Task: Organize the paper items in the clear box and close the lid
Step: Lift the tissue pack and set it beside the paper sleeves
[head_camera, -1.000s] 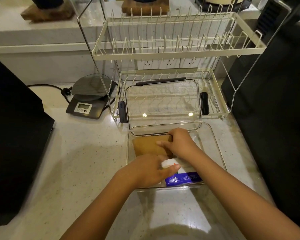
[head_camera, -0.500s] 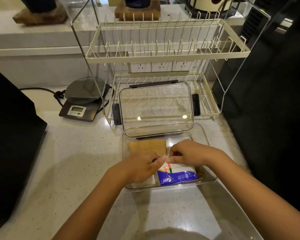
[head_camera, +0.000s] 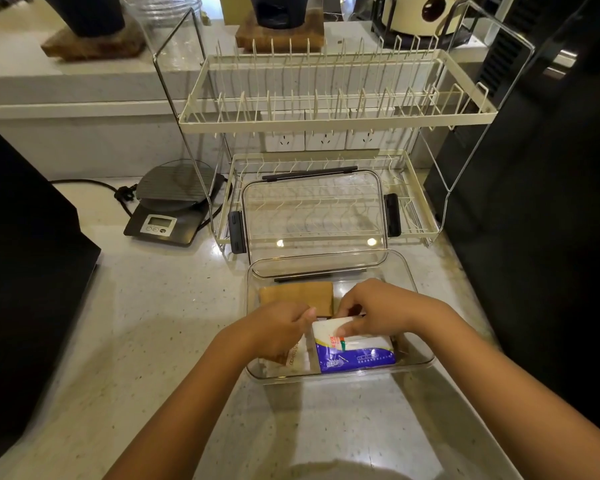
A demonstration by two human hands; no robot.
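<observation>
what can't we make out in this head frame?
- Left hand: fingertips hidden behind its knuckles, grip unclear.
- Items under the left hand in the clear box: mostly covered.
- Print on the blue-white packet: too small.
- Scale display: too small.

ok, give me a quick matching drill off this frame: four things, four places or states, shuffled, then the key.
Things
1. lid
2. brown napkin stack
3. blue and white tissue pack
4. kitchen scale

Places or states
A. near right part of the clear box, under the right hand
B. on the counter, left of the dish rack
C. off the box, propped upright against the rack
D. far left part of the box

Pairs: 1-C, 2-D, 3-A, 4-B
</observation>
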